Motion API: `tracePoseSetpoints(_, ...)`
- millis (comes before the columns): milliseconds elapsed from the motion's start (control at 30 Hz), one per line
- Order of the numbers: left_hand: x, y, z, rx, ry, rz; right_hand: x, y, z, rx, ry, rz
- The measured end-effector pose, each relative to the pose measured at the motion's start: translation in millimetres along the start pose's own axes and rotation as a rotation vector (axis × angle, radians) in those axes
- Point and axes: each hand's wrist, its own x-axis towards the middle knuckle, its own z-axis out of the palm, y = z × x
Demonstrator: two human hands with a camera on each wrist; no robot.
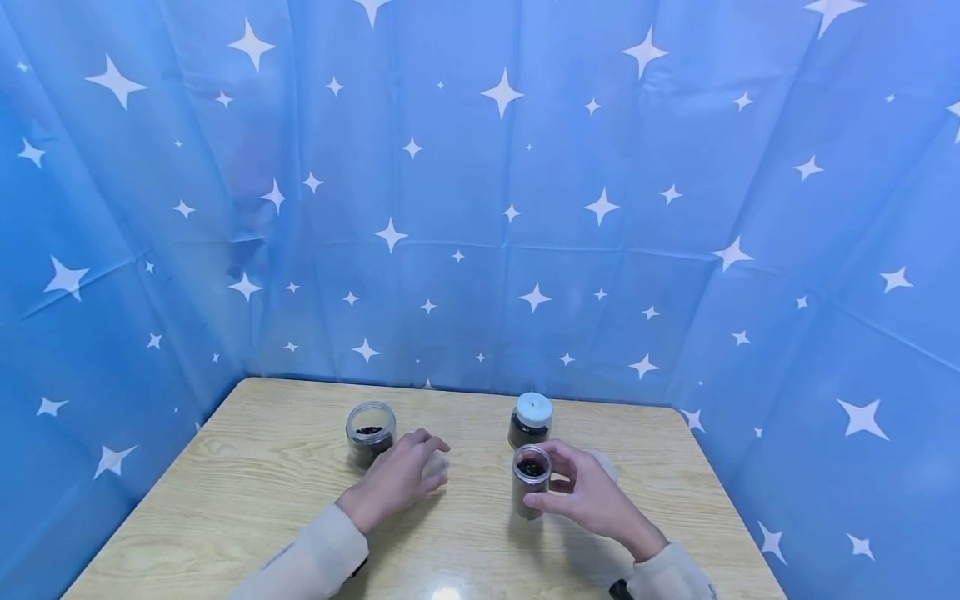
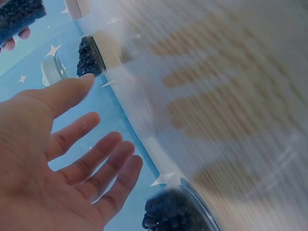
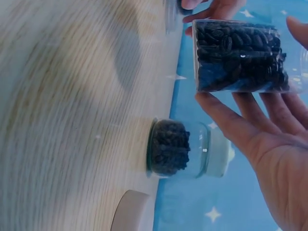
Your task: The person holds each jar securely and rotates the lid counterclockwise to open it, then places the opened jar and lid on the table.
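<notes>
My right hand [image 1: 588,492] holds a clear jar [image 1: 528,492] of dark coffee beans, thumb on one side and fingers on the other. The jar has no lid on and appears upright; whether its base touches the table I cannot tell. In the right wrist view the beans [image 3: 238,55] show through its wall. My left hand [image 1: 401,475] hovers over the table with fingers spread and holds nothing. Beside it stands a wider lidless jar [image 1: 369,437] with beans at the bottom. Behind the held jar is a third jar [image 1: 528,427] of beans, closed with a pale blue lid [image 1: 534,408].
A pale round lid [image 1: 602,464] lies behind my right hand, partly hidden by it; the right wrist view shows a white lid [image 3: 131,211] near the closed jar. A wooden table [image 1: 285,500] bears everything. Blue star-patterned curtains [image 1: 450,192] hang along its back and sides.
</notes>
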Motion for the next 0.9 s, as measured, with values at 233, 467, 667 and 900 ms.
tracePoseSetpoints(233,-4.4,1.5,-1.7,-0.015,0.026,0.006,-1.1,6,-2,0.001,0.013,0.018)
tracePoseSetpoints(467,-7.5,6.0,-3.4,-0.017,0.033,0.008,-2.7,11,-3,-0.052,0.052,0.041)
tracePoseSetpoints(667,-9.4,10.7,-6.2,-0.032,0.041,0.015,-3.3,15,-6,-0.072,0.054,0.027)
tracePoseSetpoints(900,-11.9,14.9,-9.8,-0.032,0.047,0.038,-3.5,18,-9,-0.068,0.058,0.054)
